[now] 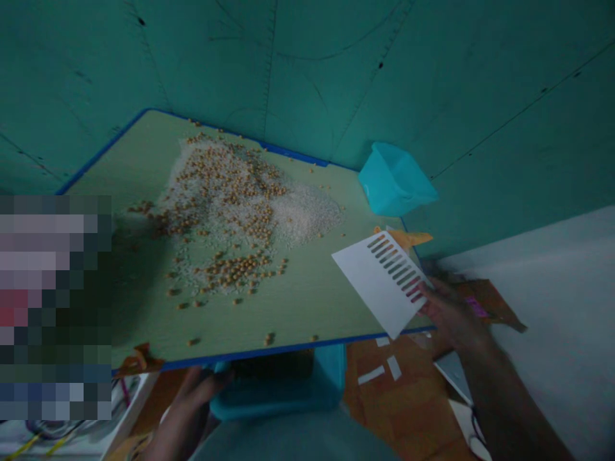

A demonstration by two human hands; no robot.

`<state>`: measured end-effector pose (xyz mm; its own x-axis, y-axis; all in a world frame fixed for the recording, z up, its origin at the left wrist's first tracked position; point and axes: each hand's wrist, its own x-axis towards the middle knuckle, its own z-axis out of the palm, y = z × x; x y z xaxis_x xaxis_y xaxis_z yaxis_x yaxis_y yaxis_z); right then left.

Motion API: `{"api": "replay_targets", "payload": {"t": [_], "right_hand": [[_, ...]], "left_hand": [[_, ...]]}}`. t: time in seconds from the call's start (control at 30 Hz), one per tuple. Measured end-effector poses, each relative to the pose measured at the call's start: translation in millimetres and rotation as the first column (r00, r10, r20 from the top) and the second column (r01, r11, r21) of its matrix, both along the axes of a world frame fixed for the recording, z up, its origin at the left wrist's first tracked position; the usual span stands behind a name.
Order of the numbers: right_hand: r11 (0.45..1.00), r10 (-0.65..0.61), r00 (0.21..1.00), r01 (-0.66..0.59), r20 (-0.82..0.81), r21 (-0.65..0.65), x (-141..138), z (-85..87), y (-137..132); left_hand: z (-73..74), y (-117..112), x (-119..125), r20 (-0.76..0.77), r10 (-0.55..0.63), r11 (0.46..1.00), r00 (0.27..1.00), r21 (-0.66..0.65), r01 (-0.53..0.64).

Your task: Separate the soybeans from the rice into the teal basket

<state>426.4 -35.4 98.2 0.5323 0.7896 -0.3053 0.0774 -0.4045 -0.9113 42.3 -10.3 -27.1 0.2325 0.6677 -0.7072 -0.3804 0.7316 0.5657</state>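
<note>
My right hand [439, 310], at four o'clock, was closed on the slotted end of a white card [365, 278], thin, flat and stiff-looking, which tilted above the counter [307, 307]. My left hand [189, 403] was low at seven o'clock, blurred beside the rim of a teal bin [330, 378]; I couldn't tell whether it gripped anything.

The easiest mishap, I judged, was spillage: a few round tan beans [237, 269] sat near the front edge between six and seven o'clock, and a bump or a careless sweep of the card could have rolled them off, perhaps past the bin. A hard push might also have bent the card at its slots.

The beans looked smooth and hard. They were strewn through fine white grains [307, 208], heaped from ten o'clock to the centre. At two o'clock stood a turquoise container [398, 182], angular and thin-walled.
</note>
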Motion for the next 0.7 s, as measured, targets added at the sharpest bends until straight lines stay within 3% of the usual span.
{"api": "replay_targets", "payload": {"t": [0.17,0.47,0.7], "right_hand": [[0.994,-0.001,1.000,-0.001,-0.016,-0.111,-36,-6.6,-17],[0.953,0.241,0.967,-0.219,0.085,-0.209,-76,-2.4,-25],[0.890,0.386,0.919,-0.395,-0.086,-0.228,-89,-0.2,-18]], "left_hand": [[-1.9,0,1,0.031,0.032,0.999,0.999,0.024,-0.033],[3.5,5,-3,-0.046,-0.002,0.994,0.999,0.111,0.007],[3.0,3,-17,-0.072,0.037,0.996,0.997,0.078,-0.032]]}}
